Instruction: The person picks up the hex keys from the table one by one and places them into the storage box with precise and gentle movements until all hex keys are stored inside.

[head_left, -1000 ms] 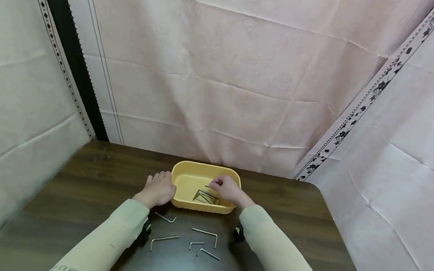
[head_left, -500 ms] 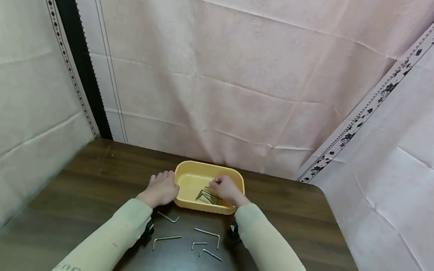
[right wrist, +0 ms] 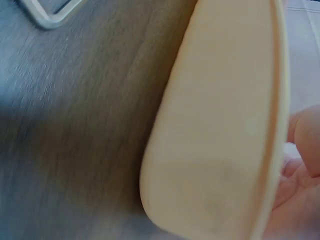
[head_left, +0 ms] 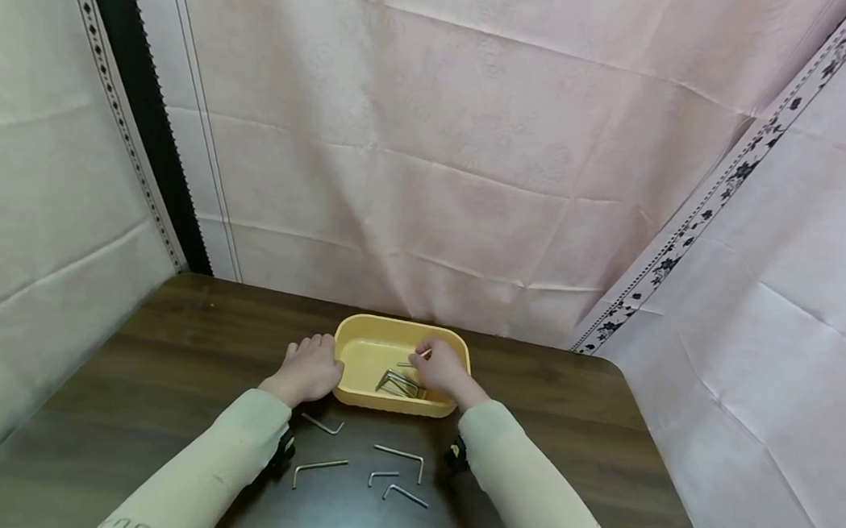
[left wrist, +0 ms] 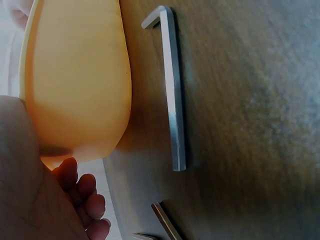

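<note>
The right hand [head_left: 444,370] has lifted one hex key [head_left: 425,353] clear of the pile in the yellow tray [head_left: 368,329], fingers pinching it, while the left hand [head_left: 312,368] stays resting relaxed against the tray's side.

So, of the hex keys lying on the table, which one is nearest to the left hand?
The hex key just below the left hand, closest to the yellow tray; the other three lie nearer the person.

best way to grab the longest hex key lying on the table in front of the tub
Probably pinch the hex key at the middle of its long straight arm, coming from above. It lies flat on the table, apart from the others; the left hand is nearest.
</note>
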Available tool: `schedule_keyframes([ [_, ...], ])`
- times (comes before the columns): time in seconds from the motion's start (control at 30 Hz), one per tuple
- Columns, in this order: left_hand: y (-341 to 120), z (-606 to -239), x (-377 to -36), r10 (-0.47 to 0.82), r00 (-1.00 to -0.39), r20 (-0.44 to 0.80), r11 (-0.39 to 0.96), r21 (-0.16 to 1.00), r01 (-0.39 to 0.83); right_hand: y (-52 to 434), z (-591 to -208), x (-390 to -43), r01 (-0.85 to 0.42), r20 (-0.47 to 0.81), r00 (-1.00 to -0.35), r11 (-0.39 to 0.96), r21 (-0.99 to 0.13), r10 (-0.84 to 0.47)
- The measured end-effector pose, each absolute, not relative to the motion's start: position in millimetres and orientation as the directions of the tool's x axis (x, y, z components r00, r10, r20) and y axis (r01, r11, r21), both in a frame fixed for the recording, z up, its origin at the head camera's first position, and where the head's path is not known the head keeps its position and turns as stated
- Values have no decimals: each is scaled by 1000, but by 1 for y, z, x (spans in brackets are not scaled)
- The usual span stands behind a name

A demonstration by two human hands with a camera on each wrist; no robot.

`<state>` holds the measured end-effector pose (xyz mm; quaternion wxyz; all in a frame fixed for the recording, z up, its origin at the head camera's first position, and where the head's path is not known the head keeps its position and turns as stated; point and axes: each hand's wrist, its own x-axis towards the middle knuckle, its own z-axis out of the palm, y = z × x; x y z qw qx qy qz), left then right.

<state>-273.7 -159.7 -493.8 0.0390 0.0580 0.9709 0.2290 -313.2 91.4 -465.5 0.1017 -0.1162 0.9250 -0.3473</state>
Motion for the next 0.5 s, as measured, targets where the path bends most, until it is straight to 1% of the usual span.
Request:
schedule_keyframes([
  [0.13, -161, -494, -274, 122, -991, -53, 888, 452, 85, 99, -459, -309, -225, -50, -939, 717, -659, -341],
  [0.27, -163, -495, -275, 112, -993, -44, 888, 453, 80, 109, -450, -302, -291, 3, -920, 677, -676, -393],
  [0.5, -159, -496, -275, 124, -991, -58, 887, 454, 85, 137, -439, -285, -317, -28, -890, 661, -681, -456],
])
